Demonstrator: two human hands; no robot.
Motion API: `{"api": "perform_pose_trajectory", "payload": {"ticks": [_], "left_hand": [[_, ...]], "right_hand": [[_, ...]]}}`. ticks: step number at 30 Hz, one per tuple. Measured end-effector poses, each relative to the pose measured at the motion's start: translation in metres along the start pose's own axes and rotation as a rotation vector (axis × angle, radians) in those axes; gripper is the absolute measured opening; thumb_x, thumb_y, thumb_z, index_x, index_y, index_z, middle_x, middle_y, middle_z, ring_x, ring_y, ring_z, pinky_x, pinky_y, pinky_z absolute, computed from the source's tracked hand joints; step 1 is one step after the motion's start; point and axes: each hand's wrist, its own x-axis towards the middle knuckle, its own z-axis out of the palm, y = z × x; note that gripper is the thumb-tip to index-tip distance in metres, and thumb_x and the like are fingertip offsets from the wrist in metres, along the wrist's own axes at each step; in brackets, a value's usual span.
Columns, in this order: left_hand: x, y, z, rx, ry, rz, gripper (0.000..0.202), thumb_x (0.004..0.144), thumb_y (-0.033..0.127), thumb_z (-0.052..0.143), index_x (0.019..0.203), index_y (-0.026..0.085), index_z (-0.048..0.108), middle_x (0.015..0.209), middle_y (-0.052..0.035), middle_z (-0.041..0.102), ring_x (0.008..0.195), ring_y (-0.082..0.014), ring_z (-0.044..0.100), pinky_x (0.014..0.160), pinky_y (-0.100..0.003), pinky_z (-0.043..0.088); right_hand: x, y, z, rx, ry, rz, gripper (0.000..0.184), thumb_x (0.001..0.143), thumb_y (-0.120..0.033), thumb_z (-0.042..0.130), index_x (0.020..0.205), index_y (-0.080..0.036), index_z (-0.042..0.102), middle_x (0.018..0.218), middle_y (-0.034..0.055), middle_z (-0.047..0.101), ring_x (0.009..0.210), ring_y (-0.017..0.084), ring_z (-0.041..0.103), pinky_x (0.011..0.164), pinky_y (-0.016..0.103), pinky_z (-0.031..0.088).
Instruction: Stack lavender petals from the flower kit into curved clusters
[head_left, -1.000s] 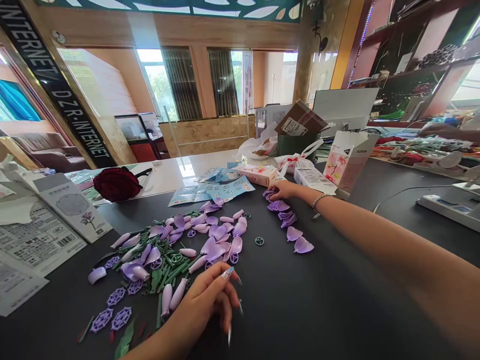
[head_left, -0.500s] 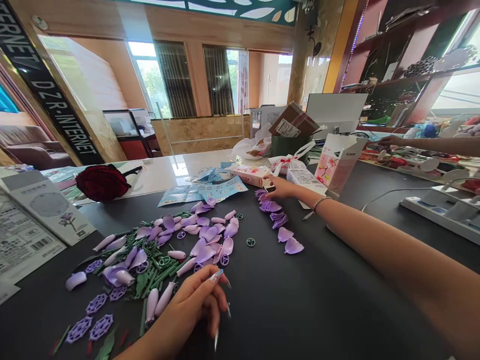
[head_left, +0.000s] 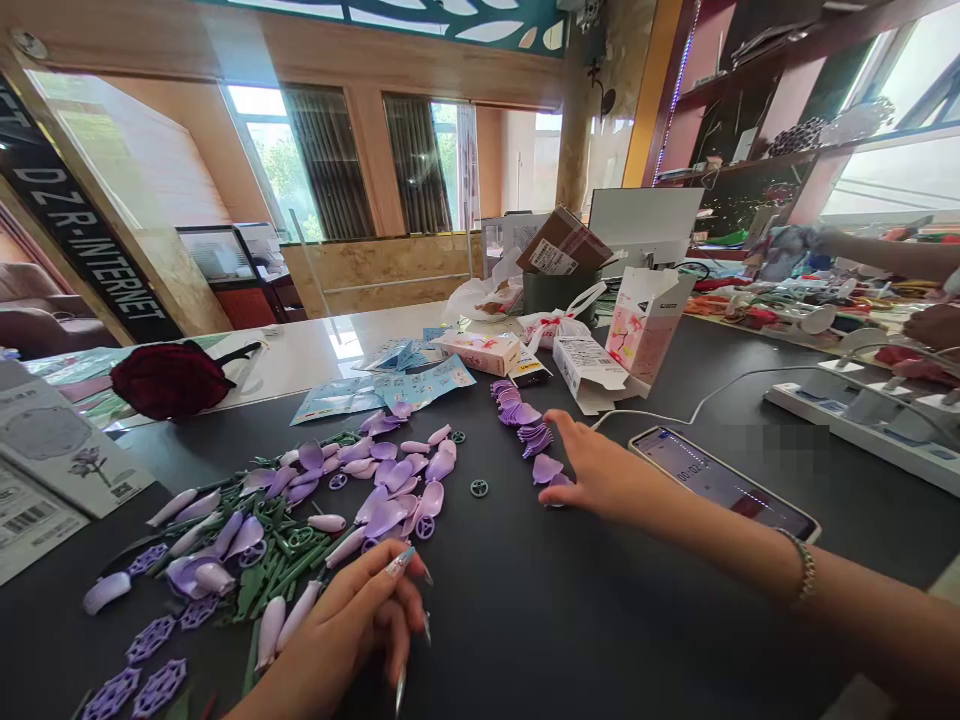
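While the right hand [head_left: 592, 475] spreads open and empty just beside the near end of the short row of lilac plastic petals [head_left: 521, 425], which runs away from it along the dark surface [head_left: 487, 610], the left hand [head_left: 349, 620] curls beside the heaped petals and green stems [head_left: 300, 520], whether holding anything hidden.

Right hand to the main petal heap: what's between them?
In the head view, a lilac petal and a small green plastic ring lie on the dark tabletop between the right hand and the main heap of lilac plastic petals.
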Motion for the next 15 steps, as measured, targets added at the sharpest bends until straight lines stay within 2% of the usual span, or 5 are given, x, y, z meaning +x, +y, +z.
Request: {"api": "perform_pose_trajectory", "payload": {"ticks": [2,5,8,15], "left_hand": [[-0.001,0.0,0.0,0.007,-0.013,0.001,0.044,0.075,0.058,0.066,0.089,0.017,0.057,0.062,0.0,0.064,0.038,-0.0082,0.051,0.039,-0.019,0.037],[-0.003,0.002,0.003,0.018,-0.023,-0.002,0.044,0.075,0.058,0.067,0.087,0.017,0.057,0.062,0.0009,0.063,0.038,-0.0078,0.051,0.04,-0.019,0.038],[-0.004,0.005,0.006,0.025,-0.015,-0.002,0.044,0.074,0.058,0.067,0.086,0.016,0.057,0.062,0.0008,0.063,0.038,-0.0076,0.051,0.04,-0.019,0.038],[-0.003,0.002,0.003,0.031,-0.007,-0.003,0.053,0.07,0.065,0.068,0.086,0.016,0.058,0.061,0.0012,0.063,0.037,-0.007,0.051,0.039,-0.018,0.037]], "right_hand": [[-0.009,-0.003,0.005,0.005,-0.057,0.05,0.087,0.063,-0.043,0.077,0.135,-0.022,0.034,0.116,0.0169,0.059,0.109,0.037,0.058,0.081,0.045,0.047],[-0.012,-0.006,0.009,0.002,-0.084,0.111,0.081,0.066,-0.038,0.073,0.134,-0.017,0.034,0.112,0.0185,0.061,0.104,0.036,0.06,0.078,0.043,0.047],[-0.013,-0.01,0.01,-0.004,-0.081,0.142,0.072,0.071,-0.035,0.066,0.133,-0.015,0.034,0.102,0.0169,0.064,0.095,0.033,0.062,0.074,0.041,0.047],[-0.018,-0.008,0.009,0.005,0.002,0.136,0.058,0.073,-0.027,0.057,0.126,-0.019,0.035,0.098,0.0123,0.063,0.087,0.029,0.062,0.073,0.039,0.046]]}}
